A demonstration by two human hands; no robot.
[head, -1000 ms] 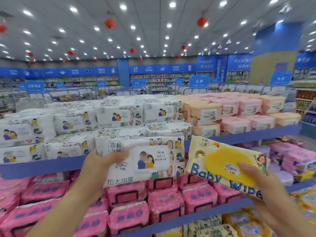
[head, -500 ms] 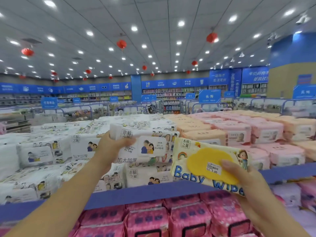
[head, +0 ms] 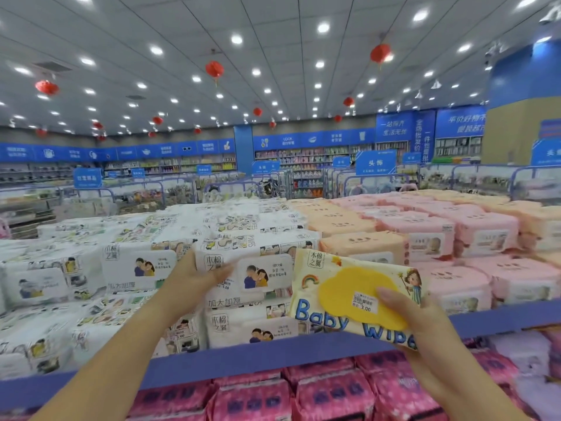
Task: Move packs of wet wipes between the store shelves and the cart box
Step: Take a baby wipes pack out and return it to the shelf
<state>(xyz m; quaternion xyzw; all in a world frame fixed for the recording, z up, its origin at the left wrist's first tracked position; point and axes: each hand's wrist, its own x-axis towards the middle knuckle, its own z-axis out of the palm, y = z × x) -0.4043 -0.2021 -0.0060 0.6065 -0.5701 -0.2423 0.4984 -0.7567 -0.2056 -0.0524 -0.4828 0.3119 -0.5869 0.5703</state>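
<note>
My left hand [head: 194, 276] grips the left end of a white wipes pack [head: 258, 281] with a cartoon couple on its label. That pack sits on top of another white pack at the front of the top shelf [head: 273, 354]. In my right hand [head: 416, 320] I hold a yellow "Baby Wipes" pack [head: 343, 296], thumb on its yellow lid, just in front of the shelf edge and right of the white pack. The cart box is out of view.
White packs [head: 91, 278] fill the top shelf's left half; orange packs [head: 349, 226] and pink packs [head: 473, 238] fill the right. Dark pink packs [head: 318, 396] line the shelf below. Other aisles and blue signs stand far behind.
Both hands rose and moved forward with their packs. The white pack went from in front of the lower shelf onto the stack on the top shelf; the yellow pack followed beside it.
</note>
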